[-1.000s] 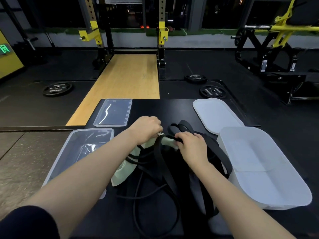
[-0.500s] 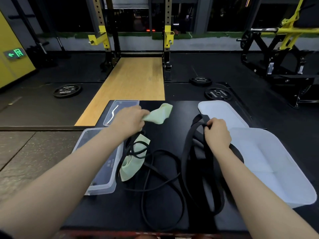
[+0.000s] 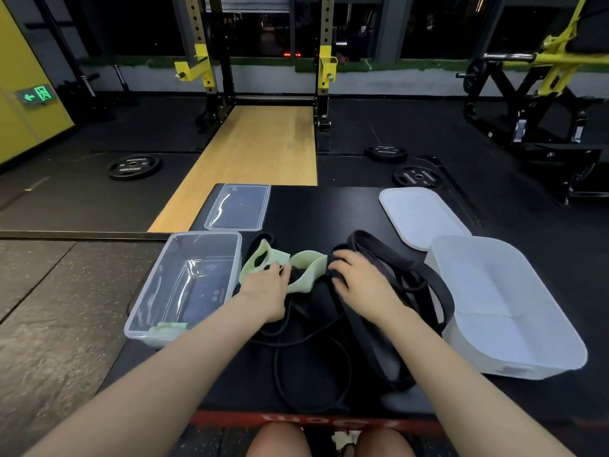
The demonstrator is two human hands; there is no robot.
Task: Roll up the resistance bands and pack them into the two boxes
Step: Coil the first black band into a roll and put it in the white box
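Step in hand, as judged: sorting tangled bands before rolling. Left hand [image 3: 265, 285] grips the pale green band [image 3: 308, 270] mid-counter; right hand [image 3: 359, 282] rests curled on the black bands [image 3: 405, 278], grasp unclear. Clear box [image 3: 158, 308] at left edge, white box [image 3: 514, 351] at right. Next move calls for freeing one band.

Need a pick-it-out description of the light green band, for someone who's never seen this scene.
Start at the black mat in front of the person, between the clear plastic box and the white box. Just right of the clear box, the light green band lies under the left hand. It is the only pale, wide, flat band; those around it are black.
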